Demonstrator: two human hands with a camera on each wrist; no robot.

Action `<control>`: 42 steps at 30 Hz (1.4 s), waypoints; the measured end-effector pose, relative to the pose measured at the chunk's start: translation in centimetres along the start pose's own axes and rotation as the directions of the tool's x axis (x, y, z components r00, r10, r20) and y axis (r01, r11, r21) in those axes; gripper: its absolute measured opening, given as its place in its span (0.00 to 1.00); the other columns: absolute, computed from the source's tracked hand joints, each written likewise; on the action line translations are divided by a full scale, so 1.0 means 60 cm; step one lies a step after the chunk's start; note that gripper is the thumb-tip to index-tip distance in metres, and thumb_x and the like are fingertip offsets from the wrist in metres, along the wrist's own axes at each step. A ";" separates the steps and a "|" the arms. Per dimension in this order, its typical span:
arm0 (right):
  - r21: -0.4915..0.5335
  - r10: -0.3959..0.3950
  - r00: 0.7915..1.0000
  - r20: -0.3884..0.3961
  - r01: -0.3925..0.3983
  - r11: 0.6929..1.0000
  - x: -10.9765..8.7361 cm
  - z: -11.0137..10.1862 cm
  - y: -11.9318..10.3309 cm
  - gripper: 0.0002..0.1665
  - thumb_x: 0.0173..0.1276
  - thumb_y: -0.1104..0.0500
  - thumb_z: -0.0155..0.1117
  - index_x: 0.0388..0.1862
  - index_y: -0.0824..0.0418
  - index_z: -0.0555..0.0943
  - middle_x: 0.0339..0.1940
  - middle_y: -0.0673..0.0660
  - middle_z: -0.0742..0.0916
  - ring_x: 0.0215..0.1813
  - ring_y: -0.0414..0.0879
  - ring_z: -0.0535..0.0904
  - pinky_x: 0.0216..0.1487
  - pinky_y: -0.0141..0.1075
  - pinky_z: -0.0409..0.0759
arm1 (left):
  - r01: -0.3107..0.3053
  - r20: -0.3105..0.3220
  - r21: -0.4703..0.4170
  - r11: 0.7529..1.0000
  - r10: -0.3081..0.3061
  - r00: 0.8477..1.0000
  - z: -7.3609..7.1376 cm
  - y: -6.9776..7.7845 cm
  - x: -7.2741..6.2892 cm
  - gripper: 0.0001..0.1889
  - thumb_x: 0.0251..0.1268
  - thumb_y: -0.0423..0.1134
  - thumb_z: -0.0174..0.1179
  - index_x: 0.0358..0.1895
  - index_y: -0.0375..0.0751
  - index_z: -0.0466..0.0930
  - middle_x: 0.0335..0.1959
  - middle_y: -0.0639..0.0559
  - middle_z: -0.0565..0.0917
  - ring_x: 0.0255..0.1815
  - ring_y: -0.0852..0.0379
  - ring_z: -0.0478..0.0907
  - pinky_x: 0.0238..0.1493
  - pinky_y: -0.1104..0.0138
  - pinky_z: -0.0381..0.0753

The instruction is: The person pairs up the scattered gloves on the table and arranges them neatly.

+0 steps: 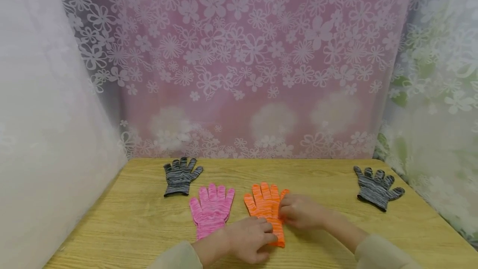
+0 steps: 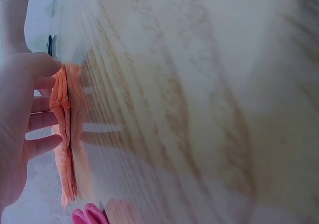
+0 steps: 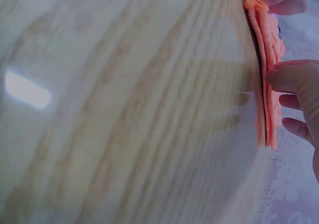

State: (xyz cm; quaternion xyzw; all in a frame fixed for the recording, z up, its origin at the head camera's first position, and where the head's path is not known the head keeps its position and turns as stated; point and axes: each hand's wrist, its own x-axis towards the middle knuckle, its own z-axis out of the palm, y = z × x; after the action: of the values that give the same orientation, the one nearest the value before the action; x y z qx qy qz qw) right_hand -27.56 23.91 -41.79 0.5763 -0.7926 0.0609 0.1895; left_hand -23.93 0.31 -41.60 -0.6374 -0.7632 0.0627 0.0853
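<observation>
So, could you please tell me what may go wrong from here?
The orange glove layers could twist: the left grip is at the cuff and the right grip at one side edge, so uneven pulling may bunch them. The left forearm covers the cuff end of the pink gloves in the head view, so it might nudge them.

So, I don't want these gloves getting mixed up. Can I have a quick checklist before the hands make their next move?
1. Left hand at the near end of the orange glove: ok.
2. Right hand at the orange glove's right edge: ok.
3. Firm pinch by both hands: cannot tell; the fingertips are partly hidden.
4. Orange glove single or stacked: cannot tell; its edge shows layers.
5. Pink glove apart from the orange one: ok, bare table shows between them.
6. Grey gloves side by side: not ok; one lies far left, the other far right.
</observation>
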 end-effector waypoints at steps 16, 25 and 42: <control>-0.082 -0.026 1.000 0.009 0.026 0.996 0.000 -0.002 -0.011 0.11 0.49 0.62 0.73 0.29 0.52 0.80 0.30 0.44 0.81 0.35 0.36 0.75 0.38 0.27 0.73 | -0.030 0.011 -0.012 0.999 0.030 0.999 0.000 0.001 0.006 0.13 0.65 0.53 0.51 0.48 0.55 0.76 0.36 0.63 0.72 0.37 0.68 0.68 0.40 0.78 0.67; -0.127 -0.032 0.999 0.030 0.036 0.991 -0.006 -0.001 -0.012 0.09 0.52 0.60 0.71 0.26 0.52 0.78 0.29 0.43 0.80 0.32 0.35 0.74 0.36 0.28 0.72 | -0.018 0.023 -0.014 1.000 0.018 1.000 -0.004 0.002 0.007 0.13 0.65 0.53 0.51 0.47 0.56 0.76 0.36 0.63 0.72 0.37 0.68 0.68 0.41 0.77 0.67; -0.029 -0.005 0.997 0.072 0.007 1.000 -0.015 -0.007 -0.014 0.03 0.60 0.60 0.63 0.32 0.54 0.83 0.33 0.46 0.80 0.34 0.35 0.76 0.37 0.26 0.73 | -0.014 0.022 -0.002 1.000 0.014 1.000 -0.002 -0.001 0.006 0.13 0.64 0.53 0.52 0.47 0.56 0.76 0.40 0.63 0.72 0.41 0.68 0.69 0.41 0.77 0.68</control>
State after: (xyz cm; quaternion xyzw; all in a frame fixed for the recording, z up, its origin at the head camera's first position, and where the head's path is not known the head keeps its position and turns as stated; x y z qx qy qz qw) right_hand -26.44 24.56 -41.85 0.5777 -0.7980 0.0278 0.1694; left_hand -24.04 0.64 -41.43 -0.6423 -0.7595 0.0695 0.0760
